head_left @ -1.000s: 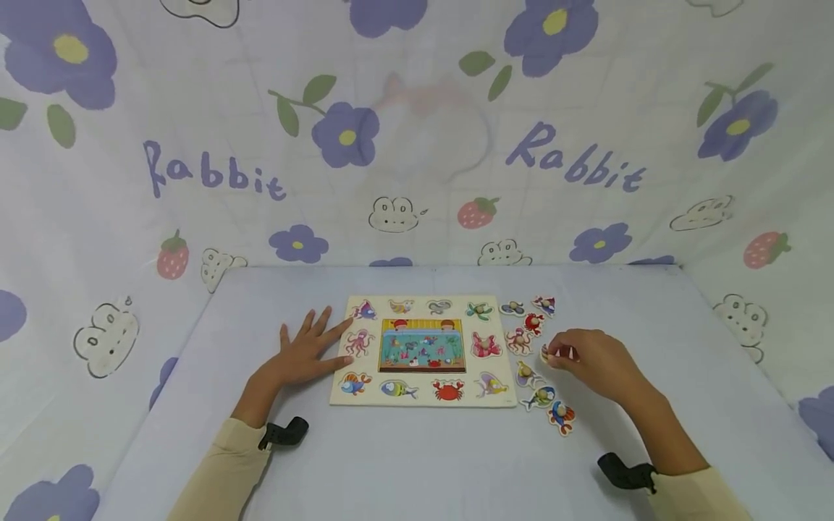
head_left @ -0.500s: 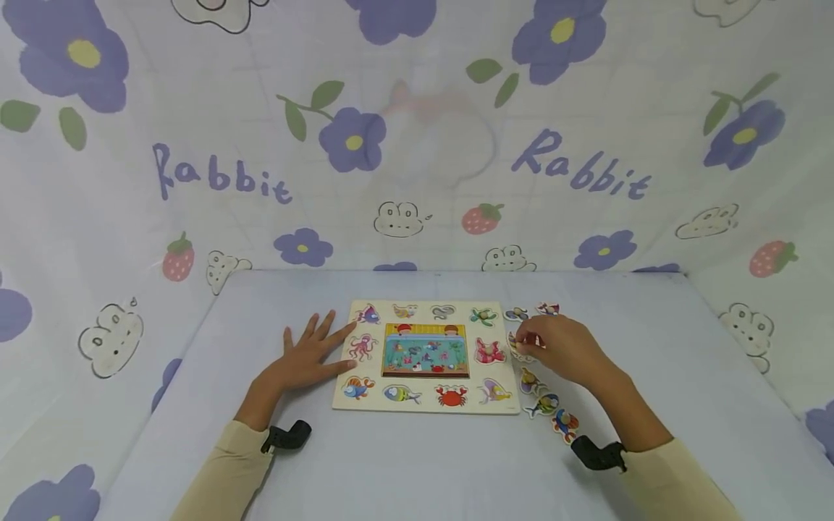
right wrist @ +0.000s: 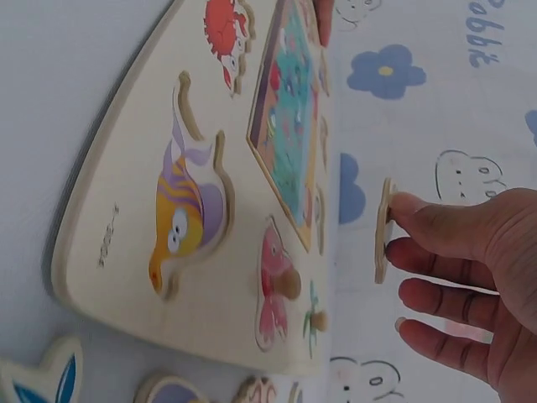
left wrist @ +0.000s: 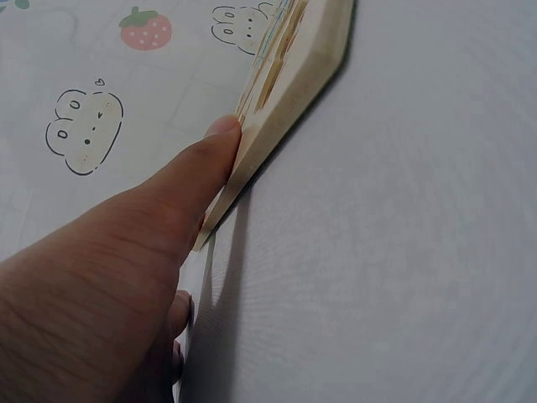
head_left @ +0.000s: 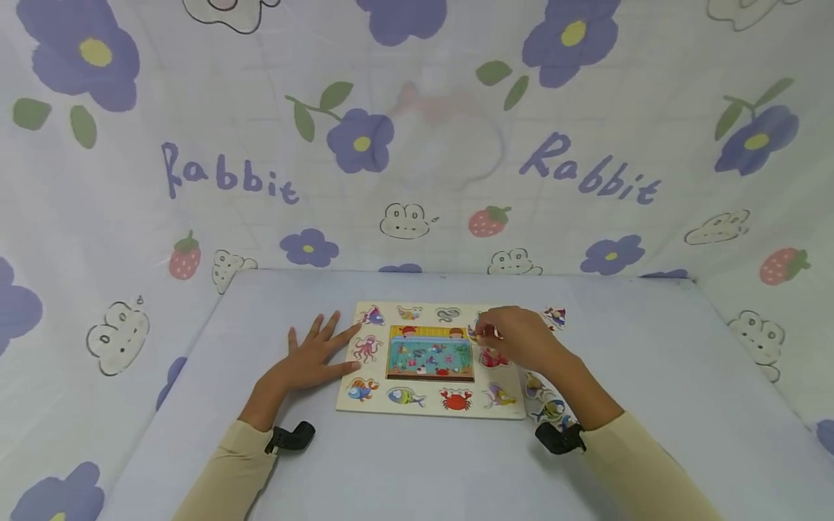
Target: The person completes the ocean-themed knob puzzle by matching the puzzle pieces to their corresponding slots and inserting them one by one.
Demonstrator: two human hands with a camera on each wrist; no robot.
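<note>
A wooden sea-animal puzzle board (head_left: 430,413) lies on the table, with a fish-tank picture (head_left: 430,354) at its centre. My left hand (head_left: 311,363) rests at its left edge, fingers spread; in the left wrist view the thumb (left wrist: 205,164) touches the board's edge. Over the board's right part, my right hand (head_left: 524,339) pinches a thin wooden puzzle piece (right wrist: 383,231), seen edge-on in the right wrist view, its picture mostly hidden. Below that hand, a pink fish piece (right wrist: 270,290) and a green piece (right wrist: 311,323) sit in the board, knobs up.
Loose knobbed pieces lie right of the board: a red-and-purple piece (head_left: 555,317) at the back, a yellowish piece (head_left: 535,385) and a striped fish piece (head_left: 550,411) nearer. The right forearm overlaps some of them. A printed curtain (head_left: 417,166) stands behind the table.
My right hand has moved left with the pinched piece, from among the loose pieces to over the board's right side. The left hand stays at the board's edge. The head view has shifted slightly.
</note>
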